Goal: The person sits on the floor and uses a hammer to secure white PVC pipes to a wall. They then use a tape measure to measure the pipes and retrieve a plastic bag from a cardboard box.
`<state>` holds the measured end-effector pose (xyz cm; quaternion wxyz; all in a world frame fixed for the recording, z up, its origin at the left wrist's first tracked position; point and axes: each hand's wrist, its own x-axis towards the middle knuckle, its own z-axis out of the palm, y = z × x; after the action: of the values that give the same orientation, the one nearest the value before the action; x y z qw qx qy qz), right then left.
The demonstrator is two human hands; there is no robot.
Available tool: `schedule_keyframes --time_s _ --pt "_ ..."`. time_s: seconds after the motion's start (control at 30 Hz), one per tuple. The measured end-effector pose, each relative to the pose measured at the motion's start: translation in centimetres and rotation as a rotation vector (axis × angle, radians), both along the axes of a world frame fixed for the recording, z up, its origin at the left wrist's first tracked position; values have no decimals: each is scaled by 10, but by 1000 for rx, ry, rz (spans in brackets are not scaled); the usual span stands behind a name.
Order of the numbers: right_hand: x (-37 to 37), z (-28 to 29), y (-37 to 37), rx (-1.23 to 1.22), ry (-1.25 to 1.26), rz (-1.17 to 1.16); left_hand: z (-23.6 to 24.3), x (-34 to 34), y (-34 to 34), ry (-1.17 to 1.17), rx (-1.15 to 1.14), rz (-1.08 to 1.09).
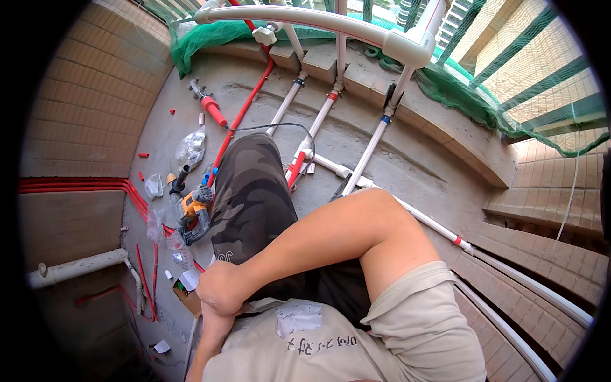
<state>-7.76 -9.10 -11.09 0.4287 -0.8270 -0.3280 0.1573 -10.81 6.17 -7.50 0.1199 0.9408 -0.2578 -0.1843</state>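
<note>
My right arm crosses in front of me, bent at the elbow. My right hand (221, 290) is closed at the meeting point with my left forearm (209, 337); its fingers and anything in them are hidden. My left hand is covered there too, so its fingers cannot be made out. Just beyond the hands is a small open cardboard box (189, 299) with a white flap. Past it lies a yellow and black hammer drill (192, 207) beside my camouflage-trousered knee (251, 172).
White pipes (321, 121) with red and blue fittings and a red pipe (245, 105) run over the concrete floor. A corded tool with a red handle (213, 111) lies farther off, near plastic bags (191, 148). A raised white pipe (305, 18) spans the far side, before green netting (458, 105).
</note>
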Motion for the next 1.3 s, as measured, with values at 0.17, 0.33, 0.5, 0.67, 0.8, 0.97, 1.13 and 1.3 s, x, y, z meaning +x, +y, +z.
schedule_keyframes --time_s 0.17,0.33,0.5,0.67,0.8,0.97,1.13,1.3 --pt "-12 5 -9 100 -31 -53 6 22 17 217 -14 3" --pt "-20 14 -7 79 -116 -57 0 33 29 397 -43 31" --pt "-25 16 -7 -52 -205 172 -33 25 38 601 -61 41" --pt "-12 14 -5 -51 -161 367 -17 67 69 748 -72 139" --pt "17 31 -33 141 -284 190 0 121 64 460 -334 469" --pt "64 69 -67 36 -336 37 -55 198 77 362 -401 471" --pt "97 103 -126 55 48 239 -104 263 59 544 -268 350" --pt "74 30 -221 -38 391 -504 -172 296 29 809 -312 159"
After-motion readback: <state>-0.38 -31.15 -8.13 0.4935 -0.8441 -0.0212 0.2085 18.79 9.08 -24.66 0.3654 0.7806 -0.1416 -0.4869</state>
